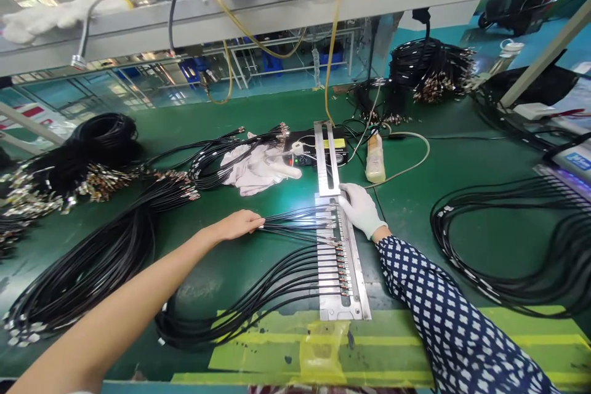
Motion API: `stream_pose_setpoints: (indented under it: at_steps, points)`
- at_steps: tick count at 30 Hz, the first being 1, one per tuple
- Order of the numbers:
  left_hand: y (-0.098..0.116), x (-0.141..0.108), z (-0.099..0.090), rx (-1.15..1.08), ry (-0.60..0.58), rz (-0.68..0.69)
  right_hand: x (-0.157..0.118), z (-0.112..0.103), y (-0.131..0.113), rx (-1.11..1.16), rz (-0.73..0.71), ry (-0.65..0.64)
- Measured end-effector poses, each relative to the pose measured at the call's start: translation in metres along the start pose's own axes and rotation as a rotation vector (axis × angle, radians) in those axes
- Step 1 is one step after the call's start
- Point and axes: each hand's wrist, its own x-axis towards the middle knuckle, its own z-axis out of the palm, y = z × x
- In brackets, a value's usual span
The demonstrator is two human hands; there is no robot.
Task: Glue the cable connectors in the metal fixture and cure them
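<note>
A metal fixture (327, 308) lies on the green table, with black cables (277, 271) set side by side in its slots, their metal ends at its right part. My bare left hand (241, 224) is closed around several black cables (289, 220) that run to the upper slots. My right hand (362, 209), in a white glove, has its fingers closed on the near end of a slotted metal plate (322, 160). That plate reaches away from the fixture's top end, over a black box (305, 151).
Cable bundles (92, 258) lie at the left, more cables (484, 283) at the right. A white cloth glove (258, 166) and a bottle (375, 160) rest beyond my hands. Yellow tape (323, 351) covers the front edge. A grey shelf beam (277, 6) crosses above.
</note>
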Motion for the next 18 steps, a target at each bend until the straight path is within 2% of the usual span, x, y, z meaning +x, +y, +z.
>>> stream_pose_setpoints:
  at_steps: [6, 10, 12, 14, 15, 16, 18]
  points:
    - [-0.013, -0.009, -0.014, 0.044, 0.055, -0.077, 0.001, -0.001, -0.002, 0.017, 0.001, 0.002]
    - [-0.01, -0.014, -0.002, 0.206, 0.202, -0.142, 0.001, -0.003, -0.004, 0.025, 0.004, 0.003]
    - [0.002, -0.024, 0.016, 0.288, 0.326, -0.16, 0.001, -0.004, -0.004, 0.026, 0.002, 0.001]
    - [0.02, -0.042, 0.042, 0.37, 0.401, -0.121, 0.0, -0.004, -0.004, 0.024, 0.003, -0.003]
    - [0.029, -0.052, 0.058, 0.425, 0.385, -0.07, 0.0, -0.004, -0.004, 0.023, 0.005, -0.007]
    - [0.037, -0.063, 0.074, 0.446, 0.316, -0.019, 0.0, -0.004, -0.004, 0.022, 0.008, -0.011]
    - [0.051, -0.082, 0.104, 0.391, 0.156, -0.002, 0.0, -0.003, -0.002, 0.02, 0.012, -0.018]
